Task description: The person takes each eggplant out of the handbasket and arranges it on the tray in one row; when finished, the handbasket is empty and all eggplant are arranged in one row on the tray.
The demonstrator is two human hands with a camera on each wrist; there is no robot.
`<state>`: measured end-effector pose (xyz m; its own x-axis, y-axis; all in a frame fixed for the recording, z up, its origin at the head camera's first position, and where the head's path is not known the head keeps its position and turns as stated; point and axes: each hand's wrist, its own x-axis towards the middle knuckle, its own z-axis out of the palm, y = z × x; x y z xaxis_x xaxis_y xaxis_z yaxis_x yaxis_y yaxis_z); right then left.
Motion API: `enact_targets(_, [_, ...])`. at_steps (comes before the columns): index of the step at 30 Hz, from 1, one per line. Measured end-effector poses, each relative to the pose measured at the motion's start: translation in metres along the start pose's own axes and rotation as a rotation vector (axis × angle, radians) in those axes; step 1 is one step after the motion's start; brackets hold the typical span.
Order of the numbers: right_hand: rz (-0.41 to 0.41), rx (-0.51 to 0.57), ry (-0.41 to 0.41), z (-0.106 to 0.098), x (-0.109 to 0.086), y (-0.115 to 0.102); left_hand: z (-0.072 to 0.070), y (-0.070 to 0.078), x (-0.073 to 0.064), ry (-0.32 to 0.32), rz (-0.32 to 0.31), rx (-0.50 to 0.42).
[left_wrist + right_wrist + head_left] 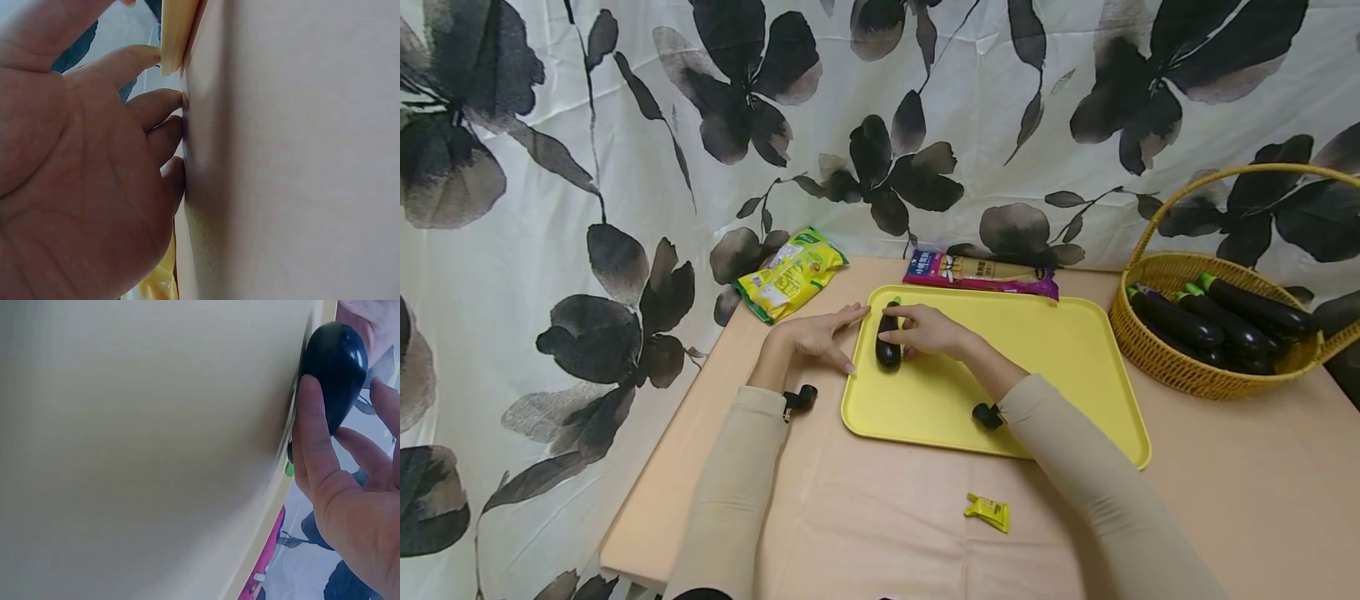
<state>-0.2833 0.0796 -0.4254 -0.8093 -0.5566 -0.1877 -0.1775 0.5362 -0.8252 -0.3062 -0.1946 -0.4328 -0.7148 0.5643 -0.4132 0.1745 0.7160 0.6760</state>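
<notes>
A dark eggplant (888, 354) with a green stem end lies near the left edge of the yellow tray (1000, 367). Over its right side is my right hand (932, 329). In the right wrist view, fingers of that hand touch the side of the eggplant (337, 369), while the thumb stands apart from it. My left hand (812, 337) rests at the tray's left rim, thumb and fingers spread. Seen from the left wrist, the left palm (94, 162) holds nothing, and its fingertips meet the table and tray edge.
Several eggplants fill a wicker basket (1131, 333) on the right. Behind the tray lie a purple packet (981, 273) and a yellow-green bag (793, 275). A small yellow wrapper (988, 512) sits in front of the tray. A floral curtain (647, 167) hangs behind the table.
</notes>
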Motion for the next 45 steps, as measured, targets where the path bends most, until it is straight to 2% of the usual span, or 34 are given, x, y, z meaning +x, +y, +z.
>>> enact_targets(5, [0.009, 0.023, 0.01, -0.011, -0.012, -0.005, 0.001, 0.0, 0.0, 0.0, 0.0, 0.003])
enact_targets(8, [-0.031, 0.021, 0.046, -0.022, -0.023, -0.009, 0.001, 0.0, 0.001, -0.005, 0.008, 0.004])
enact_targets(13, [-0.162, -0.1, 0.179, -0.041, -0.052, -0.017, 0.001, 0.0, 0.001, 0.0, 0.006, 0.006])
enact_targets(17, [-0.242, -0.2, 0.296, -0.05, -0.083, -0.02, 0.0, 0.002, -0.001, -0.002, -0.007, 0.007])
enact_targets(23, [-0.311, -0.29, 0.47, -0.063, -0.127, -0.019, 0.0, 0.005, -0.002, -0.01, -0.004, -0.009])
enact_targets(27, [-0.303, -0.287, 0.544, -0.074, -0.147, -0.016, 0.0, 0.006, -0.001, -0.007, -0.007, 0.01])
enact_targets(31, [-0.293, -0.253, 0.585, -0.086, -0.161, -0.01, 0.0, 0.006, -0.001, 0.0, -0.021, 0.026])
enact_targets(33, [-0.297, -0.242, 0.63, -0.091, -0.165, -0.005, 0.0, 0.005, -0.002, -0.001, -0.022, 0.022])
enact_targets(38, [-0.266, -0.308, 0.758, -0.105, -0.173, 0.005, 0.0, 0.005, -0.003, 0.001, -0.018, 0.02])
enact_targets(41, [-0.221, -0.355, 0.781, -0.11, -0.178, 0.013, 0.0, 0.005, -0.003, -0.001, -0.016, 0.031])
enact_targets(45, [-0.166, -0.351, 0.789, -0.119, -0.188, 0.024, 0.0, 0.005, -0.002, -0.005, -0.014, 0.038])
